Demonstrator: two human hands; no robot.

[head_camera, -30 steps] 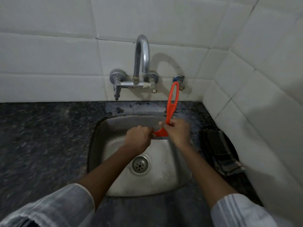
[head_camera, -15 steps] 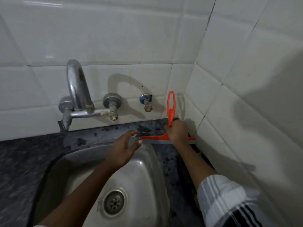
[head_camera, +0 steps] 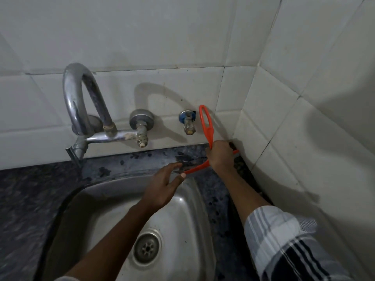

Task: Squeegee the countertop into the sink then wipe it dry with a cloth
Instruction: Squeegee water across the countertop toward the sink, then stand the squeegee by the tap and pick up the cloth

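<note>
right hand (head_camera: 220,157): grips orange squeegee (head_camera: 206,126) handle; blade on countertop (head_camera: 205,179)
left hand (head_camera: 165,182): fingers straight, touching blade end

Orange squeegee (head_camera: 206,126); dk speckled countertop (head_camera: 30,191); striped sleeve (head_camera: 284,240).

Dim, flat indoor light from the upper left front. The curved chrome tap (head_camera: 81,102) casts a soft arch shadow on the white tiled wall (head_camera: 162,37); broad head shadow at right. Speckled dark stone countertop (head_camera: 26,199) motion-blurred left. Wide-angle bowing at edges.
</note>
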